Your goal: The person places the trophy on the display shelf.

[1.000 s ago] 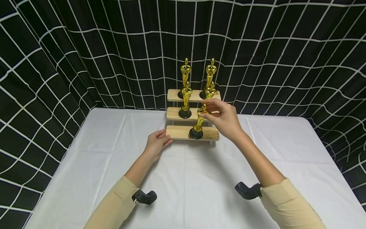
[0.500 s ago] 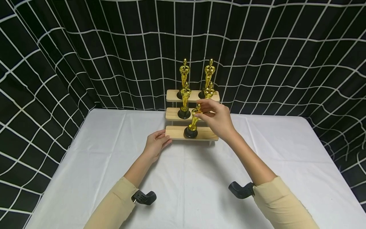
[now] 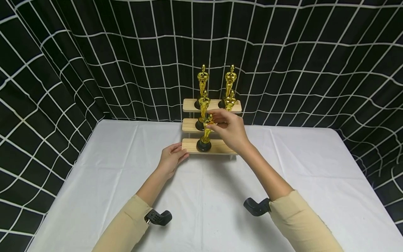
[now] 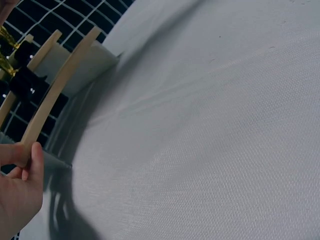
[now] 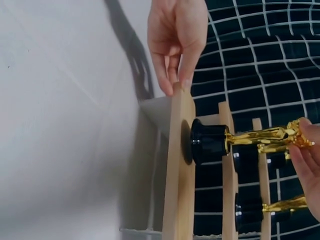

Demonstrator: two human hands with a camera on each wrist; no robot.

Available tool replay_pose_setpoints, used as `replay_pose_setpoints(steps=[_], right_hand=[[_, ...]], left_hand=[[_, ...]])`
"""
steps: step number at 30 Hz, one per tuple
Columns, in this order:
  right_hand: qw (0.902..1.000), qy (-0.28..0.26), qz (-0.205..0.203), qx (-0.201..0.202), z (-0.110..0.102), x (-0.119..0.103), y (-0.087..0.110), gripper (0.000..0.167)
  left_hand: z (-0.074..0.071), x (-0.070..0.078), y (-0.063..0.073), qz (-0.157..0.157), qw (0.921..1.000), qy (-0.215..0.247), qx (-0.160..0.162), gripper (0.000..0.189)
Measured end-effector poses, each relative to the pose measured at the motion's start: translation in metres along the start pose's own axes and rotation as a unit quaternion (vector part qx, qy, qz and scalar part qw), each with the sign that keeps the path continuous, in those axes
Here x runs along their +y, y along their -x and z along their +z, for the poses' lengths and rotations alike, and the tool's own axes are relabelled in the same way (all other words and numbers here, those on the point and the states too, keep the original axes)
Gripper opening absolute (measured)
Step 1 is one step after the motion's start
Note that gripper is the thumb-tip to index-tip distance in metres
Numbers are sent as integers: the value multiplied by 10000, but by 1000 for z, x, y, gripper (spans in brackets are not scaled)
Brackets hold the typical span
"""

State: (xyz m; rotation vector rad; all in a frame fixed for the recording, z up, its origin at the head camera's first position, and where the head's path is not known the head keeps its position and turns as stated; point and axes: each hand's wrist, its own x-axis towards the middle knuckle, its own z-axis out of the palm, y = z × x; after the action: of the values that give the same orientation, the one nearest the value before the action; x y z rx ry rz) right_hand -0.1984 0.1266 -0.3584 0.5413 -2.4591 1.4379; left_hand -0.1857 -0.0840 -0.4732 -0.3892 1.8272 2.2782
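Observation:
A three-step wooden stand (image 3: pixel 190 145) sits at the back middle of the white table. Two gold statuettes on black bases stand on the top step (image 3: pixel 203 81), and two more on the middle step (image 3: pixel 204 105). My right hand (image 3: pixel 217 122) pinches the upper part of a fifth statuette (image 3: pixel 205 135), whose base rests on the lowest step. The right wrist view shows that statuette (image 5: pixel 260 137) on the lowest plank (image 5: pixel 180 165), with my right fingertips (image 5: pixel 307 150) at its head. My left hand (image 3: pixel 171 159) rests straight fingers (image 5: pixel 175 65) against the plank's left end (image 4: pixel 47 105).
A black curtain with a white grid (image 3: pixel 94 52) hangs close behind the stand and wraps both sides. The white tablecloth (image 3: pixel 204 196) stretches from the stand to the near edge. The table's side edges lie far left and right.
My right hand has slid the held statuette leftward along the lowest step, from right of centre to left of centre. The left hand has stayed at the plank's end.

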Motion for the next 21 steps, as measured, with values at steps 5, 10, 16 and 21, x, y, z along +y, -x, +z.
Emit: replay_pose_setpoints(steps=[5, 10, 16, 21], right_hand=[[10000, -56, -7, -55, 7, 0, -2, 41], [9998, -178, -47, -119, 14, 1, -3, 41], [9996, -202, -112, -146, 21, 1, -7, 42], [9997, -118, -167, -132, 24, 0, -9, 43]], left_hand=[[1, 0, 1, 26, 10000, 59, -36, 45], [0, 0, 2, 6, 10000, 68, -55, 45], [0, 1, 3, -11, 10000, 13, -44, 46], [0, 2, 3, 1, 10000, 22, -52, 45]])
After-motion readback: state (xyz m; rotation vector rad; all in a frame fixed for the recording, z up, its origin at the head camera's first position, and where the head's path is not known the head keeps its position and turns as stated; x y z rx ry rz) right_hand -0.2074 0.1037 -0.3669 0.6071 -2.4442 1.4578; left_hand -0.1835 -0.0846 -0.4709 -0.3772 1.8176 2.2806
